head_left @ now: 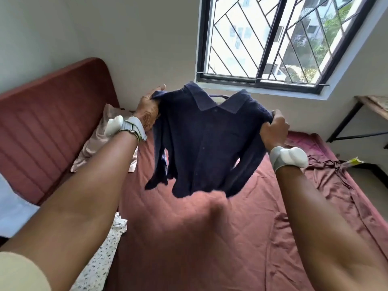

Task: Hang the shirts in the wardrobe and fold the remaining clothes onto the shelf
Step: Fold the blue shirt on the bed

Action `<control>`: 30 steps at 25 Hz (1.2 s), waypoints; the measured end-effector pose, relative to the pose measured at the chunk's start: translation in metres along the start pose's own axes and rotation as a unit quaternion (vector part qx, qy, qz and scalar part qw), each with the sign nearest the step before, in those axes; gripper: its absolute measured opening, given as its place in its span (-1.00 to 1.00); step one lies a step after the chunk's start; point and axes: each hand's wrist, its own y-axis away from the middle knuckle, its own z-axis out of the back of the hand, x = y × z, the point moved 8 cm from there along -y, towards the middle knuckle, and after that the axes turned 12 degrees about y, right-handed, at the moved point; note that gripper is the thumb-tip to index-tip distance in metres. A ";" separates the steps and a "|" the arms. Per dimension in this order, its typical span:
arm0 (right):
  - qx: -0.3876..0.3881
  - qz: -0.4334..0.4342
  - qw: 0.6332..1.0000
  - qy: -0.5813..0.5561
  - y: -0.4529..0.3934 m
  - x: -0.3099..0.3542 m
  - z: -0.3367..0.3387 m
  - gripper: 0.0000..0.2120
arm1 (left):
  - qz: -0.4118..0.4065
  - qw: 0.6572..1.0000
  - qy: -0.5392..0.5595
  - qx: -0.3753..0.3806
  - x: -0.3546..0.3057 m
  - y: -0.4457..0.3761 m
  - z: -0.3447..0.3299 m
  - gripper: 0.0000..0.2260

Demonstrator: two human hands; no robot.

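Note:
A navy blue collared shirt point(206, 143) hangs in the air over the bed, front facing me, sleeves dangling. My left hand point(148, 108) grips its left shoulder, and my right hand point(274, 128) grips its right shoulder. A thin dark bar, perhaps part of a hanger point(218, 96), shows behind the collar. Both wrists carry grey bands with white devices.
Below lies a bed with a rust-coloured sheet point(210, 238) and a padded red headboard point(48, 114). A beige pillow point(105, 141) sits at the head. A white speckled cloth point(105, 253) lies at the left edge. A barred window point(273, 38) and a wooden table point(371, 106) stand beyond.

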 end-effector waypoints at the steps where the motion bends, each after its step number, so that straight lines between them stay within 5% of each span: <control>1: 0.001 0.004 1.000 -0.017 0.006 -0.004 0.003 -0.64 | 0.000 0.999 0.033 0.002 0.006 0.003 0.004 -0.72; 4: 0.054 0.066 0.996 -0.040 0.041 -0.014 0.000 -0.60 | 0.008 0.997 0.083 0.009 0.024 0.023 0.034 -0.74; 7: 0.156 0.120 0.980 0.004 0.092 -0.052 -0.036 -0.59 | -0.010 0.983 -0.182 0.027 0.058 0.042 0.093 -0.77; 9: 0.245 0.119 0.959 0.077 0.149 -0.085 -0.069 -0.61 | 0.012 0.908 -0.419 0.018 0.093 0.074 0.157 -0.70; 12: 0.399 0.149 0.895 0.130 0.259 -0.115 -0.114 -0.75 | 0.091 0.829 -0.551 -0.021 0.152 0.127 0.252 -0.71; 18: 0.688 0.207 0.671 0.183 0.532 -0.183 -0.204 -0.59 | 0.333 0.561 -0.754 -0.080 0.299 0.248 0.444 -0.64; 20: 0.735 0.229 0.609 0.191 0.596 -0.202 -0.221 -0.68 | 0.381 0.524 -0.760 -0.054 0.330 0.284 0.452 -0.67; 22: 0.750 0.217 0.586 0.216 0.622 -0.219 -0.231 -0.75 | 0.366 0.550 -0.751 -0.013 0.354 0.294 0.433 -0.66; 24: 0.748 0.148 0.610 0.217 0.623 -0.249 -0.242 -0.85 | 0.396 0.564 -0.722 0.065 0.400 0.315 0.405 -0.67; 25: 0.733 0.101 0.636 0.219 0.610 -0.267 -0.243 -0.95 | 0.395 0.590 -0.699 0.091 0.420 0.322 0.384 -0.68; 30: 0.518 -0.144 0.824 0.181 0.491 -0.350 -0.245 -0.80 | 0.374 0.705 -0.563 0.214 0.502 0.345 0.260 -0.79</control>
